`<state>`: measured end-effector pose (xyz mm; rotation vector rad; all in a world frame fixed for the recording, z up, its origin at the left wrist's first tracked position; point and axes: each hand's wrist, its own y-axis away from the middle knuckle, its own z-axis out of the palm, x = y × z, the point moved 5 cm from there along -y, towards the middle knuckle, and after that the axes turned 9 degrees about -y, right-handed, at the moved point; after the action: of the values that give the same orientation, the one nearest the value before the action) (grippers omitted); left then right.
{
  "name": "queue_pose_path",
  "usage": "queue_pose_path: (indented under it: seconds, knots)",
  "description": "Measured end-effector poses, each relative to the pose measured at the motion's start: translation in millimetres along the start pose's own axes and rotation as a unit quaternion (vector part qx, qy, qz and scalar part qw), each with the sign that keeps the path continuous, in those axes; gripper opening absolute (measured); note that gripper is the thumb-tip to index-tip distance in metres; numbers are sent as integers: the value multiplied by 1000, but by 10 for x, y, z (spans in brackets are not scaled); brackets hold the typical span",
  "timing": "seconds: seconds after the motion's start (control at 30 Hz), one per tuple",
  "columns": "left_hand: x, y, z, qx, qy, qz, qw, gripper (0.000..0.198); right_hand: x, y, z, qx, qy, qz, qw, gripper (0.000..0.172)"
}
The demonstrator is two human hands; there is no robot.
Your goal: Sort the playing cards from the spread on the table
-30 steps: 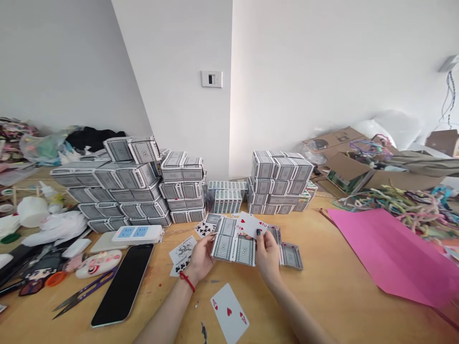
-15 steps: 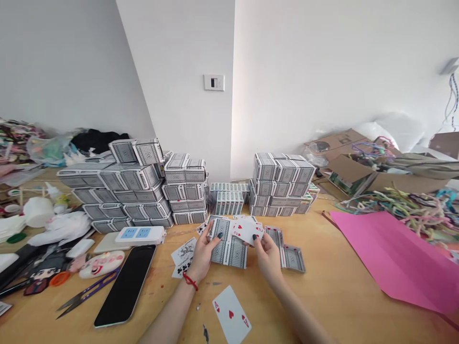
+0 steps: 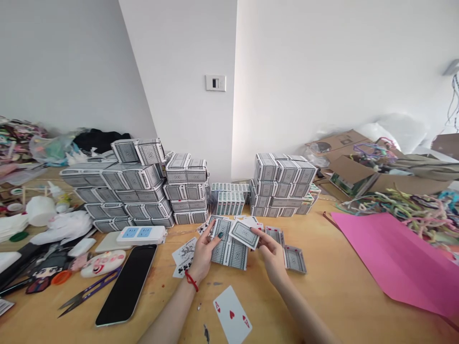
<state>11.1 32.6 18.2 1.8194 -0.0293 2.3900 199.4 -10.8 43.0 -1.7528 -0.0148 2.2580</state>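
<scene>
My left hand [image 3: 203,254], a red cord on its wrist, grips a panel of joined playing cards [image 3: 234,254] with grey patterned backs showing. Between the fingers of my right hand [image 3: 271,254] is a single playing card [image 3: 244,234], tilted back-up over the panel's upper right. Just right of the hands lies a folded card piece [image 3: 295,259] with raised edges. An ace of hearts [image 3: 232,315] rests face up nearer to me. Left of my left wrist are a joker card [image 3: 186,249] and a clubs card [image 3: 182,269], partly overlapping.
Stacked card blocks stand behind on the left [image 3: 138,177] and right [image 3: 283,179], with green-white card boxes [image 3: 229,203] between. A phone [image 3: 127,284], purple-handled snips [image 3: 89,290] and a power strip [image 3: 143,234] lie left. Pink paper [image 3: 390,258] and a cardboard box [image 3: 380,184] are right.
The card in my right hand has turned over: its red two-of-hearts face showed before, and now its grey back does. My left hand keeps its hold on the panel.
</scene>
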Motion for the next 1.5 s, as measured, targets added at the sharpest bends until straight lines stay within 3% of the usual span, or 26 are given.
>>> queue_pose_path:
  seconds: [0.07, 0.2, 0.27, 0.63, 0.93, 1.3, 1.5]
  knots:
    - [2, 3, 5, 1, 1, -1, 1000, 72, 9, 14, 1, 7, 2, 4, 1000, 37]
    - [-14, -3, -3, 1, 0, -4, 1000, 70, 16, 23, -67, 96, 67, -7, 993, 34]
    - [-25, -12, -19, 7, 6, -3, 1000, 67, 16, 20, -74, 109, 75, -15, 991, 36]
    - [-59, -30, -33, 0, -9, -8, 1000, 67, 62, 13, -54, 84, 92, -44, 991, 39]
    - [-46, -37, -31, 10, -29, 13, 999, 62, 36, 35, -26, 51, 159, -85, 982, 29]
    - [-28, -14, -29, 12, -82, 32, 996, 62, 253, -16, -51, 31, 91, 45, 994, 31]
    - [17, 9, 2, -1, -107, 41, 993, 58, 265, -40, -71, 19, 80, 74, 994, 29]
